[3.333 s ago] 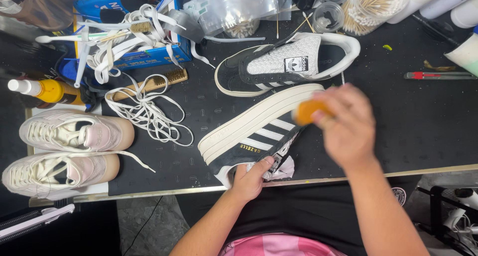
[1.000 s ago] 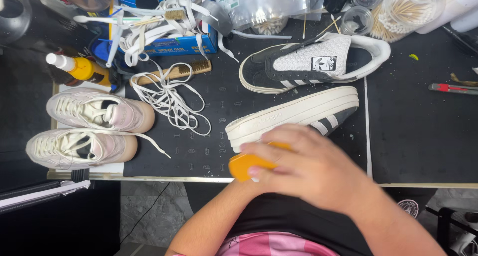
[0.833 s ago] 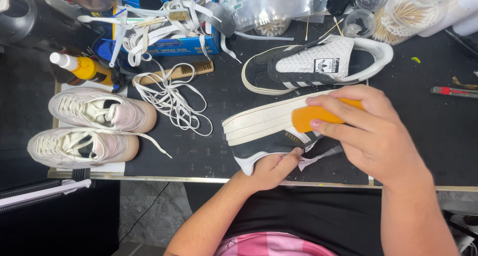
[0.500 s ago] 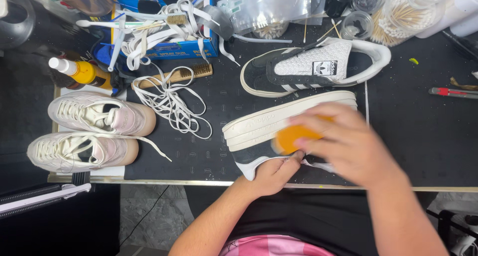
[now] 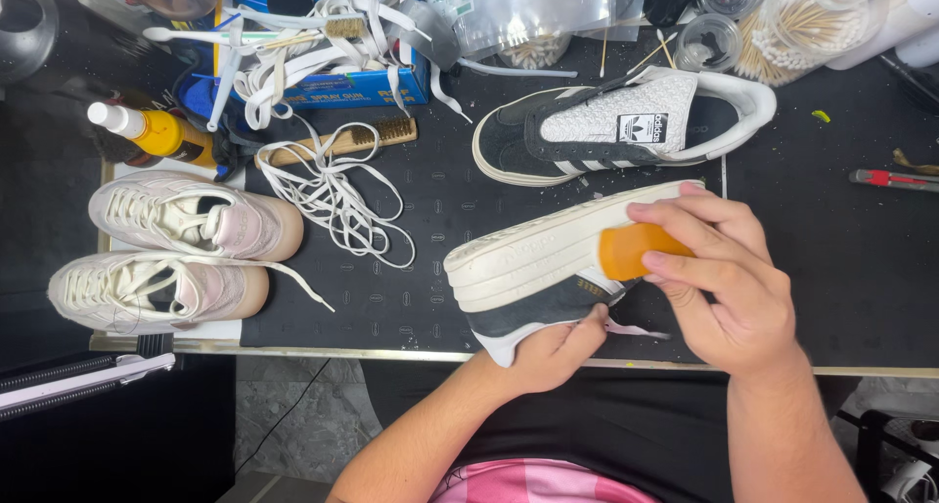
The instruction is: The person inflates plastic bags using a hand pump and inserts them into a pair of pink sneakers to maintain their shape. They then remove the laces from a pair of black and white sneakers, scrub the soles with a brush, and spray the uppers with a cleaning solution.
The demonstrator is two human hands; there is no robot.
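Note:
A dark sneaker with a thick cream sole point(image 5: 533, 263) lies on its side near the table's front edge, sole facing me. My left hand point(image 5: 553, 351) grips its dark upper from below. My right hand point(image 5: 729, 278) is shut on an orange eraser block point(image 5: 631, 251), pressed against the right part of the sole's sidewall. The matching dark sneaker with white tongue point(image 5: 626, 126) rests upright just behind.
Two pale pink-and-cream sneakers point(image 5: 191, 214) point(image 5: 156, 290) sit at the left. Loose white laces point(image 5: 337, 190), a wooden brush point(image 5: 337, 141), a yellow bottle point(image 5: 156, 133), a blue box point(image 5: 333, 82) and cotton-swab jars point(image 5: 792, 23) crowd the back. A red-handled tool point(image 5: 895, 178) lies right.
My right hand has been rubbing the orange block back and forth along the cream sole; it now sits toward the right end. My left hand keeps the shoe held.

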